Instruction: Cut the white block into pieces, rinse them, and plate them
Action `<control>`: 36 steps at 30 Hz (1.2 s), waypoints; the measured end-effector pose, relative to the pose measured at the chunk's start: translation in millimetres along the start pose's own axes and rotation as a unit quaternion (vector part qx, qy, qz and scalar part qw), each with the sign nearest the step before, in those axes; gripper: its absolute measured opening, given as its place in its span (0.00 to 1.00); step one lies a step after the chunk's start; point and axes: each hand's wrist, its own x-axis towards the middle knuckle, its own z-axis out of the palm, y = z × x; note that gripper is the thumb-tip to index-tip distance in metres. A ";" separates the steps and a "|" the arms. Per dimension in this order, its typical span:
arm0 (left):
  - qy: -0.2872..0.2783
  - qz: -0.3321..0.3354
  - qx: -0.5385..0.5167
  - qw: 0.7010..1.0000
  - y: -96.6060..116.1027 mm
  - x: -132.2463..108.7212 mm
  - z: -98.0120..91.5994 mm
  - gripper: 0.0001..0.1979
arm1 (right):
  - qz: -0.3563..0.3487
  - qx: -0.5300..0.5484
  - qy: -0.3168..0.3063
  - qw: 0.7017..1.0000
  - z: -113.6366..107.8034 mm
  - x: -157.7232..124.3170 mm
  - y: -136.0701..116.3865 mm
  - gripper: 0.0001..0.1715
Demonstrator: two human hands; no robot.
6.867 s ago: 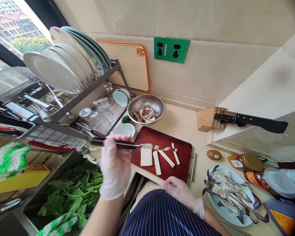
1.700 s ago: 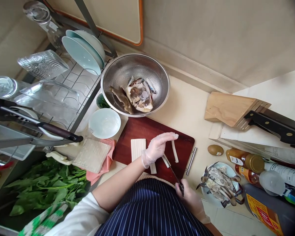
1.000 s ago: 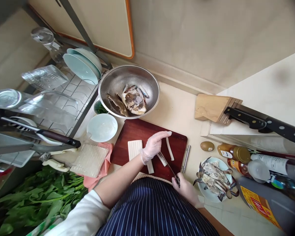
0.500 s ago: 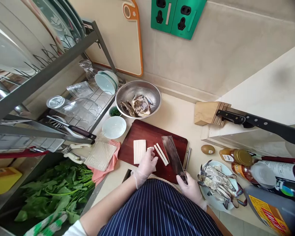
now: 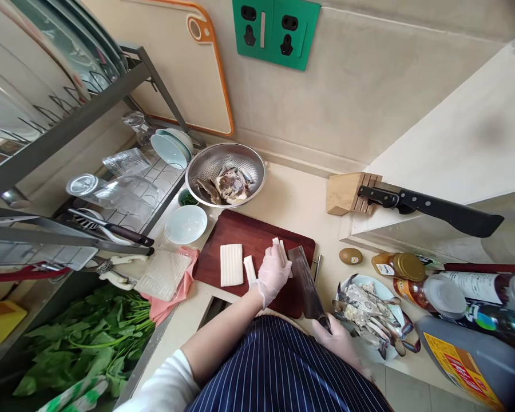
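My gloved left hand [image 5: 275, 269] is over the dark red cutting board [image 5: 214, 246], fingers bent together on thin white strips [image 5: 282, 245] that look cut from a ridged slab. The fingers partly hide these strips. Just left of that hand, a separate white piece [image 5: 249, 266] lies on the board, and farther left is the flat white ridged slab [image 5: 231, 265]. In my gloved right hand [image 5: 337, 339] is the handle of a cleaver [image 5: 304, 280]. Its broad, dark blade reaches over the board's right side, close beside the left fingers.
Behind the board stands a metal colander [image 5: 257, 177] with fish pieces, beside a pale bowl [image 5: 186, 224]. Rightward are a plate of cut crab [image 5: 369, 312], a kiwi [image 5: 351, 256], jars [image 5: 401, 266] and a knife block [image 5: 347, 194]. Leafy greens [image 5: 81, 337] fill the sink.
My left hand has moved right from beside the slab onto the thin strips. The cleaver stays in my right hand. The whole view has shifted slightly.
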 end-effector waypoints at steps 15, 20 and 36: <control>-0.076 0.072 0.243 0.964 -16.3 -1.1 -37.3 0.39 | 0.006 -0.046 0.012 0.999 -40.8 25.6 -8.1 0.24; -0.082 0.051 0.256 0.962 -36.9 -7.0 -41.9 0.36 | -0.027 -0.102 -0.022 0.994 -41.1 38.5 -22.7 0.22; -0.055 0.069 0.260 0.962 -37.4 -5.2 -36.6 0.21 | -0.103 -0.172 -0.019 0.980 -26.2 22.7 -52.6 0.23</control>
